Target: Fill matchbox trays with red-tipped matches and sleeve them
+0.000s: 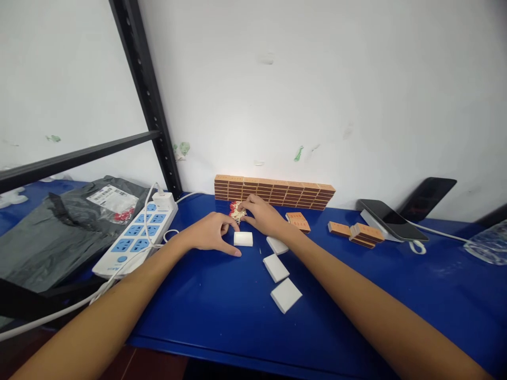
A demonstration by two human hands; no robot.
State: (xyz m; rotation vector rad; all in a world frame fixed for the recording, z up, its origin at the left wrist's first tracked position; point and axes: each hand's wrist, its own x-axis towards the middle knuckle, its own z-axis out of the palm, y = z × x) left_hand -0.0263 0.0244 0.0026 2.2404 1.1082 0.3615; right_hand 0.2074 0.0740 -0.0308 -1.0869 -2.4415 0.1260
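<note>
My left hand [216, 235] curves around a small white box [243, 239], which looks like a matchbox tray. Its index finger is at the far edge and its thumb lies along the near edge. Just beyond, my right hand [259, 215] reaches into a pile of red-tipped matches [236, 212], thumb and fingers drawn together on some of them. How many it holds is hidden. Under my right forearm lies a white piece [277, 245], partly covered. Two more flat white pieces, one in the middle [276, 268] and one nearer me [286, 295], lie on the blue tabletop [214, 301].
Matchboxes [273, 192] are stacked in rows against the wall. Loose matchboxes [366, 233] lie to the right, before a phone [392, 219] and another dark phone [428, 198]. At left are a power strip [137, 232] with white cables, a grey plastic bag [79, 227] and a black shelf post [148, 95].
</note>
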